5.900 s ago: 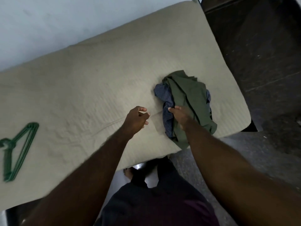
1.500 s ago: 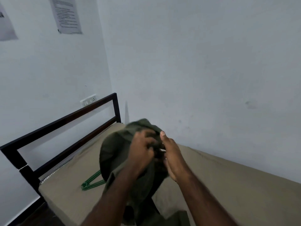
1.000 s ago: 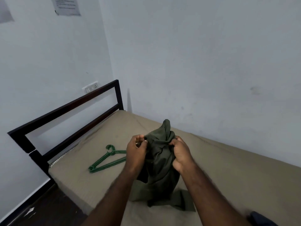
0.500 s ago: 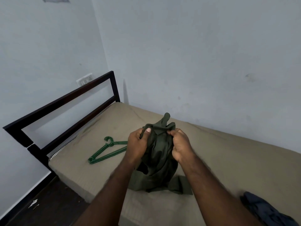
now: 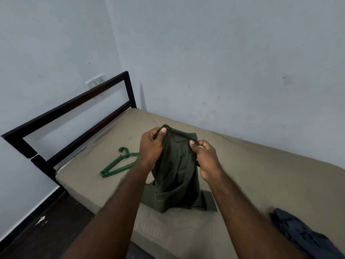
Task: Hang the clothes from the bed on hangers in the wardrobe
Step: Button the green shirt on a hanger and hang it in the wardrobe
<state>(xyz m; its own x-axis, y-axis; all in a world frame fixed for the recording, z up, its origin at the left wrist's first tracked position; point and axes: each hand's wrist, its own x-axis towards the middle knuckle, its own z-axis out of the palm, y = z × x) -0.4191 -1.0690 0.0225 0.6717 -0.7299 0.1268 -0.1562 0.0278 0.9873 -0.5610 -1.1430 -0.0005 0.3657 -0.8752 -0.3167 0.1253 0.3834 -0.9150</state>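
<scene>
Two hands, left hand (image 5: 150, 146) and right hand (image 5: 205, 158), each grip pinching green garment (image 5: 177, 171) above bed (image 5: 261, 180), possibly a shirt

The olive green garment (image 5: 177, 171) hangs crumpled, its lower end resting near the bed's (image 5: 261, 174) front edge. Green hangers (image 5: 117, 163) lie flat near the headboard end. A dark blue garment (image 5: 302, 234) sits bunched at the front right edge.

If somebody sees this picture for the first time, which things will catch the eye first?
First, the two hands, left hand and right hand, pinching the top edge of a dark green shirt in the middle, its lower part resting on the mattress. Then the green hangers lying to the left, near the black bed frame.
</scene>
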